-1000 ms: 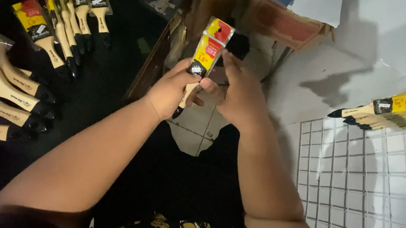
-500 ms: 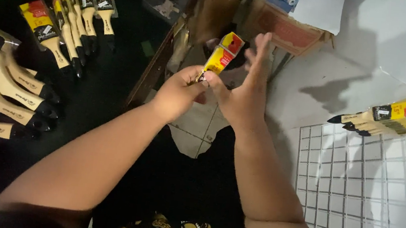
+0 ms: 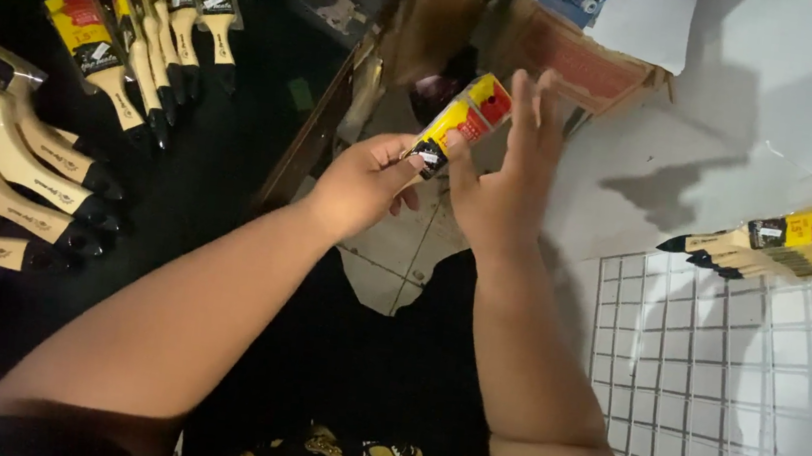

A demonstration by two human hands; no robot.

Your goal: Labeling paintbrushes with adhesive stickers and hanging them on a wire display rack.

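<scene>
A small paint brush (image 3: 459, 123) in a yellow and red sleeve is held up in front of me. My left hand (image 3: 362, 183) pinches it at the black ferrule and handle end. My right hand (image 3: 507, 178) touches the brush's side with the thumb, its fingers spread upward behind the sleeve. Both forearms reach forward over my dark lap.
Rows of wooden-handled paint brushes (image 3: 156, 21) with yellow sleeves lie on a dark surface at left, larger ones (image 3: 10, 166) nearer. A few more brushes (image 3: 786, 243) rest at right above a white wire grid panel (image 3: 740, 394). Cardboard boxes (image 3: 574, 60) stand ahead.
The brush has tilted from upright to slanting right. My right hand let go of its bristle end and opened its fingers upward. Both hands sit slightly lower and closer.
</scene>
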